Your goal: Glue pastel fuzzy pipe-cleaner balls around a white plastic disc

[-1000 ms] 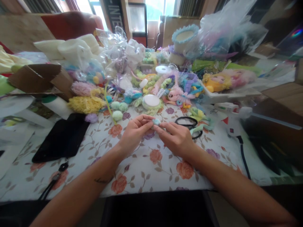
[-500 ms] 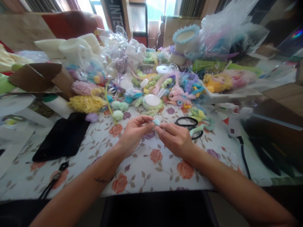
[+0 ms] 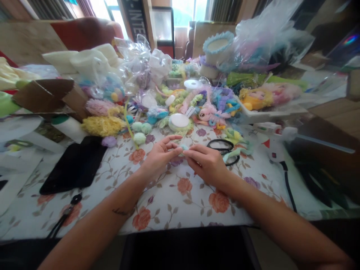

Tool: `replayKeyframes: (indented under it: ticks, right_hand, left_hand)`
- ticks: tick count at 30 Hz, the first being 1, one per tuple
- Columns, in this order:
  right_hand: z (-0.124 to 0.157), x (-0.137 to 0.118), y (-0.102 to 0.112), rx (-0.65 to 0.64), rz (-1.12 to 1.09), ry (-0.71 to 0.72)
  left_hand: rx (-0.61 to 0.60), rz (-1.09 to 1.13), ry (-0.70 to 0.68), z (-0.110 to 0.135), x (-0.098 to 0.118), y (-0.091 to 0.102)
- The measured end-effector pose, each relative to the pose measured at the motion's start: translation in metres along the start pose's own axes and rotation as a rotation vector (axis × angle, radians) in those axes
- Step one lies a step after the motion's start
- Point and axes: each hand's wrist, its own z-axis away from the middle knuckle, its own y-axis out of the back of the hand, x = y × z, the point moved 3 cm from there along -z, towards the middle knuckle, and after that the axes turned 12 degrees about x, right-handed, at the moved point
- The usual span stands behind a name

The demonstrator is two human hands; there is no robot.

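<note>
Between my fingertips is a small pale blue-green fuzzy piece (image 3: 184, 147), mostly covered by the fingers; its exact kind cannot be made out. My left hand (image 3: 161, 153) pinches it from the left with thumb and forefinger, the other fingers loosely bent. From the right, my right hand (image 3: 206, 161) pinches the same piece. Both hands are just above the flowered tablecloth. Black-handled scissors (image 3: 221, 144) lie right behind my right hand, with a pale green fuzzy strip (image 3: 236, 153) across them. Beyond my hands sits a round white disc (image 3: 179, 121) on green fluff.
Pale green pom-poms (image 3: 140, 138) and a yellow fuzzy bundle (image 3: 102, 124) lie to the left, near a black tablet (image 3: 73, 165). A white glue gun (image 3: 277, 150) with its cord is at right. Plush dolls (image 3: 210, 114), plastic bags (image 3: 137, 56) and a white tray (image 3: 264, 115) crowd the back.
The fingers of my left hand have spread a little, and the fuzzy piece has turned and is more covered. Both hands stay in about the same place; the view shifts slightly.
</note>
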Motion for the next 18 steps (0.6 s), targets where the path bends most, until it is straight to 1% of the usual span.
replayKeyframes:
  ticks: [3,6,9,13,18]
  right_hand:
    - [-0.0006,0.001,0.0011,-0.007,-0.034,-0.042]
    - [-0.0005,0.0016,0.0008,-0.015,-0.052,-0.051]
    - [0.0,0.0019,0.0003,-0.007,-0.065,-0.047]
    - [-0.0002,0.0013,0.0004,0.007,-0.076,-0.041]
    - [-0.0006,0.001,0.0,-0.009,-0.062,-0.067]
  left_hand:
    - [-0.063,-0.02,-0.018,-0.0008,-0.0007,-0.0004]
    - [-0.092,-0.057,-0.065,-0.0022,-0.002,-0.0009]
    - [-0.071,-0.094,-0.087,-0.0029,-0.0024,-0.0007]
    - [-0.071,-0.118,-0.077,-0.0013,-0.002,-0.0012]
    - [-0.066,-0.132,-0.107,-0.0006,-0.0007,-0.0023]
